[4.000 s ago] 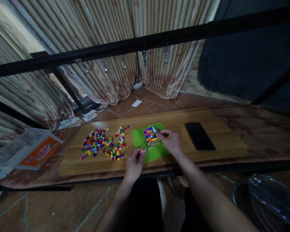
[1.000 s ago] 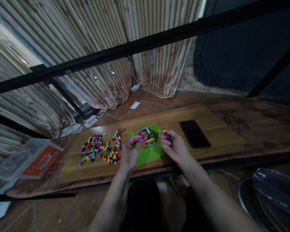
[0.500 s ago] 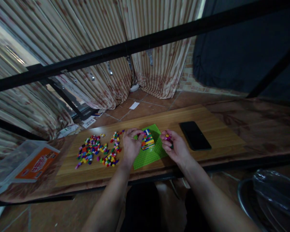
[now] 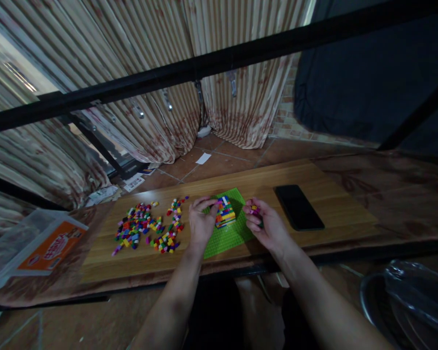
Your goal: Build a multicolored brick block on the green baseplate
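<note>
A green baseplate (image 4: 233, 236) lies on the wooden board, and a multicoloured brick stack (image 4: 224, 213) stands on it. My left hand (image 4: 200, 221) rests on the plate's left part, fingers curled, fingertips touching the stack's left side. My right hand (image 4: 266, 223) hovers just right of the stack, fingers closed round a few small bricks (image 4: 254, 210), pink and yellow ones showing. Loose bricks (image 4: 146, 226) of many colours lie scattered left of the plate.
A black phone (image 4: 299, 206) lies flat right of the plate. A clear plastic box with an orange label (image 4: 40, 245) sits at the far left. A black bar (image 4: 219, 61) crosses the view overhead. A plastic-lined bin (image 4: 412, 296) stands at lower right.
My left hand moved from the plate's near edge up to the stack's left side. My right hand left the stack and now holds small bricks beside it.
</note>
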A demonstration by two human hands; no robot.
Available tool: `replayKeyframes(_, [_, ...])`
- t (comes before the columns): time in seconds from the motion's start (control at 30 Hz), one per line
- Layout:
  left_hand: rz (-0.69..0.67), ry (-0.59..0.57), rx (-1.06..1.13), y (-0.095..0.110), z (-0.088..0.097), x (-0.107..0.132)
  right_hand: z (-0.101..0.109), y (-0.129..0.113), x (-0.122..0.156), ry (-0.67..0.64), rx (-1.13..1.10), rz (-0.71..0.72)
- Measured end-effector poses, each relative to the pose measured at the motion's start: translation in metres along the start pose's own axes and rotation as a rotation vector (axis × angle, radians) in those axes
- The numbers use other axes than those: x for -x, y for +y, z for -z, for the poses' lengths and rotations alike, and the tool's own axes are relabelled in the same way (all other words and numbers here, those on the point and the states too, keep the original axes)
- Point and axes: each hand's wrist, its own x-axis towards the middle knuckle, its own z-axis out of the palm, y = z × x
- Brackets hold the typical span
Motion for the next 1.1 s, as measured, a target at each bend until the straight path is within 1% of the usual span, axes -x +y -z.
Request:
replayKeyframes(0.1, [0.018, -0.003, 0.051, -0.004, -0.004, -0.002, -0.001, 0.001, 0.000, 0.002, 0.010, 0.002])
replayKeyframes(0.33, [0.158, 0.003, 0.276, -0.012, -0.012, -0.003, -0.005, -0.001, 0.002, 0.013, 0.003, -0.002])
replayKeyframes(0.47, [0.201, -0.003, 0.308, -0.012, -0.015, -0.003, -0.005, 0.000, 0.002, 0.022, -0.006, 0.003])
replayKeyframes(0.7, [0.255, 0.018, 0.332, -0.006, -0.018, -0.004, -0.002, 0.002, 0.001, 0.017, 0.017, 0.010])
replayKeyframes(0.87, [0.421, 0.027, 0.436, 0.002, -0.021, -0.005, -0.002, 0.002, 0.000, 0.019, 0.029, 0.005])
replayKeyframes(0.97, [0.483, 0.030, 0.497, 0.007, -0.023, -0.005, -0.002, 0.003, 0.001, 0.023, 0.026, 0.007])
replayKeyframes(1.03, [0.493, 0.031, 0.501, 0.010, -0.024, -0.005, -0.002, 0.003, 0.001, 0.022, 0.027, 0.010])
replayKeyframes(1.1, [0.474, 0.042, 0.474, 0.010, -0.025, -0.005, -0.002, 0.002, 0.001, 0.023, 0.032, 0.009])
